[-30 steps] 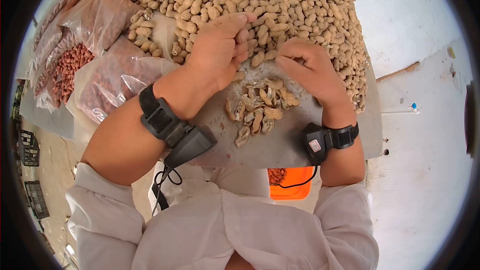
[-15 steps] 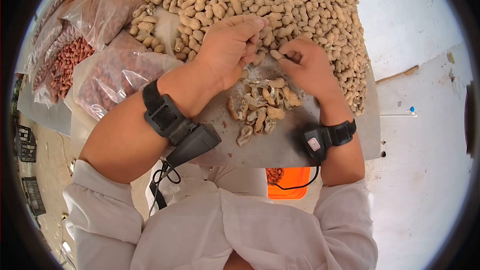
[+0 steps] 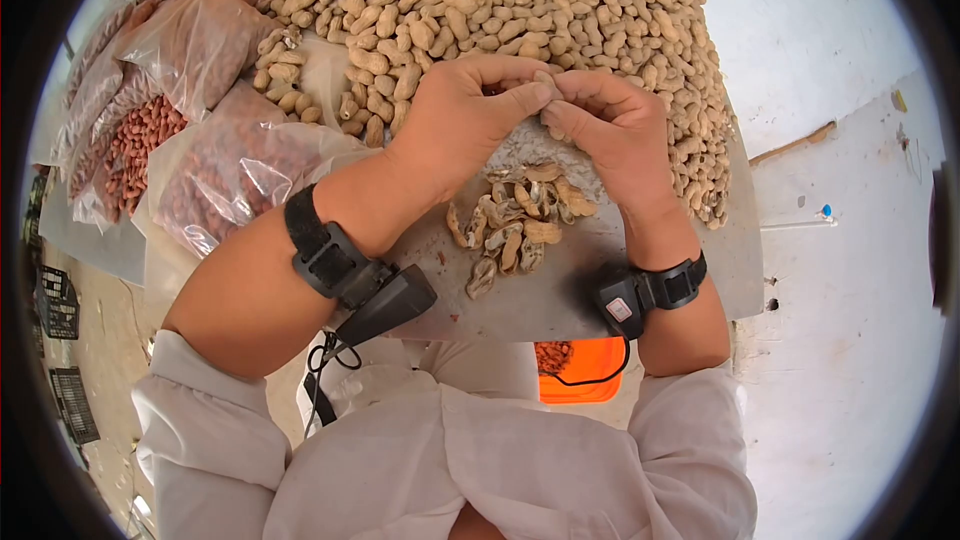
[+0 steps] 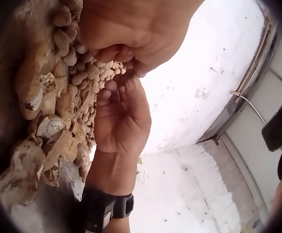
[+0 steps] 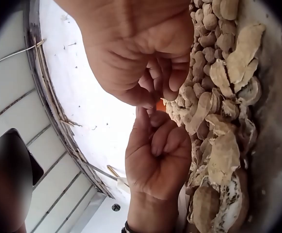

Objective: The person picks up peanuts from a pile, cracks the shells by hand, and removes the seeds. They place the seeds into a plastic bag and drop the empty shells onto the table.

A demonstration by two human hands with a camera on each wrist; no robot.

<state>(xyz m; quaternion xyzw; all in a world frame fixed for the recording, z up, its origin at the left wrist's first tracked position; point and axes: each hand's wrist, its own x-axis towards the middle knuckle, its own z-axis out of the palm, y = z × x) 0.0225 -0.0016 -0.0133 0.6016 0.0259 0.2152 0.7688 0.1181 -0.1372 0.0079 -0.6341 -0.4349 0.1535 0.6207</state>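
While both pinch it, left hand [image 3: 455, 125] and right hand [image 3: 615, 130] hide the peanut's [image 3: 545, 80] axis.

Bagged red kernels [image 3: 135, 145], orange bucket [image 3: 580, 365]

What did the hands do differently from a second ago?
Both hands came off the peanut heap and drew together above the table. The left hand and right hand now meet fingertip to fingertip, pinching one peanut between them; before, they were apart, picking at the heap's edge. The empty shells, bags and orange bucket stayed put.
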